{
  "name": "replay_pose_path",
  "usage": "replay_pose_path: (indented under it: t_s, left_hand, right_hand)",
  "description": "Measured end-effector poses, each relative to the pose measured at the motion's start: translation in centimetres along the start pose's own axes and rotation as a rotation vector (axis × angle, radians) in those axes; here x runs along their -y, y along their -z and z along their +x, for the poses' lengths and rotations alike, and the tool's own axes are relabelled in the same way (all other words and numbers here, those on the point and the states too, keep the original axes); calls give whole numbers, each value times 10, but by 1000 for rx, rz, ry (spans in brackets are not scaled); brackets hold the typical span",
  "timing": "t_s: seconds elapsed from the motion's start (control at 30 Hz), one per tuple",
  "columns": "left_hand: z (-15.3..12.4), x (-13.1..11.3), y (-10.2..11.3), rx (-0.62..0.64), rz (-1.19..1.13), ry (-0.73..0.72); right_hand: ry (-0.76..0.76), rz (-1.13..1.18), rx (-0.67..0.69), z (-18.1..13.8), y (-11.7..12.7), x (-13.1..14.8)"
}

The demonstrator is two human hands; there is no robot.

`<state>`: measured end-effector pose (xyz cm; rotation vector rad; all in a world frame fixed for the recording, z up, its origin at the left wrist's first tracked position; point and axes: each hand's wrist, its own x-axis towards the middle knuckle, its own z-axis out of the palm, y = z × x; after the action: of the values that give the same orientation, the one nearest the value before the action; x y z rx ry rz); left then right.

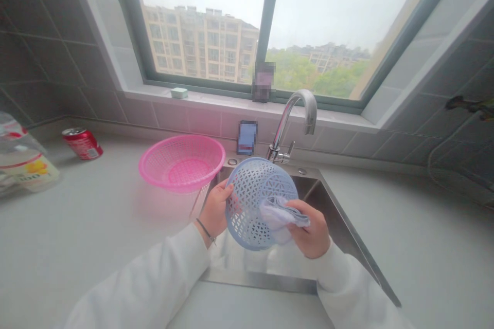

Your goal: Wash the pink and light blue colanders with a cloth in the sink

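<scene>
A light blue plastic colander (247,190) is held up over the sink (262,280), tilted so that its perforated face shows. My left hand (216,208) grips its left rim, thumb on the near side and the other fingers mostly hidden behind. In my right hand (312,231) is a bunched whitish cloth (276,213) with grey-blue edging, touching the right part of the colander. Just left of the sink, a pink plastic basket (181,185) rests on the counter.
Behind the sink rises a chrome faucet (310,108); a phone (247,138) leans by the wall. On the left counter are a red can (83,144) and a large clear bottle (25,164). A pale green block (179,93) lies on the windowsill.
</scene>
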<state>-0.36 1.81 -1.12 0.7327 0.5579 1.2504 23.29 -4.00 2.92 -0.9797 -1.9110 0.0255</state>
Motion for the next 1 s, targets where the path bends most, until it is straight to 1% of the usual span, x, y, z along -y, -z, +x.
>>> replay_pose_path:
  t_s: [0.03, 0.07, 0.1, 0.13, 0.17, 0.23, 0.3, 0.33, 0.37, 0.4, 0.47, 0.53, 0.57, 0.6, 0.63, 0.67, 0.7, 0.77, 0.87, 0.93, 1.0]
  left_hand:
    - [-1, -1, 0, -1, -3, 5]
    - [-2, -2, 0, -3, -2, 7]
    - [-3, -3, 1, -5, 1, 6]
    - [-3, -5, 1, -9, 5, 0]
    - [-3, -7, 2, -16, 9, -10]
    - [-1, -12, 5, -27, 12, -29]
    - [3, -14, 7, -31, 1, -43]
    - [4, -14, 7, -35, -9, -47]
    - [5, -14, 7, -43, -20, -51]
    - [6, -13, 7, -57, -31, -56]
    - [5, -10, 4, -81, -45, -61]
    - [2, -7, 2, -65, -49, -40]
    - [1, -6, 1, -45, -52, -27]
    - [-1, -5, 0, -24, -56, -12]
    - [-2, -5, 0, -9, -61, -4]
    - [-2, -5, -1, -4, -67, -3]
    - [-3, -6, 0, -6, -70, -6]
    - [-3, -8, 1, -12, -72, -10]
    - [-2, -10, 3, -20, -71, -3]
    - [-1, -9, 6, -25, -84, 3]
    - [-1, -9, 8, -21, -105, 1]
  right_hand:
    - [86, 41, 87, -2, -5, 11]
    - [143, 56, 138, -2, -8, 18]
    - [157, 56, 150, -2, -9, 19]
    - [117, 40, 117, -1, -7, 15]
    - [41, 14, 53, 1, -3, 6]
    - [-197, -80, -109, 4, 9, -21]
    - [-368, -178, -213, 7, 22, -44]
    - [-410, -211, -246, 8, 26, -49]
    - [-412, -226, -260, 7, 27, -49]
    - [-376, -219, -245, 7, 25, -44]
    - [-208, -151, -129, 4, 15, -20]
    - [56, -6, 92, 1, 1, 7]
    - [167, 35, 175, 0, -4, 18]
    - [230, 55, 216, 0, -7, 24]
    - [234, 58, 211, 0, -7, 24]
    - [194, 46, 170, 2, -5, 19]
    - [112, 22, 100, 4, 0, 10]
    - [-137, -89, -69, 8, 13, -17]
    - [-479, -204, -235, 12, 29, -54]
    - [-638, -217, -318, 13, 32, -69]
    - [-750, -192, -368, 13, 30, -78]
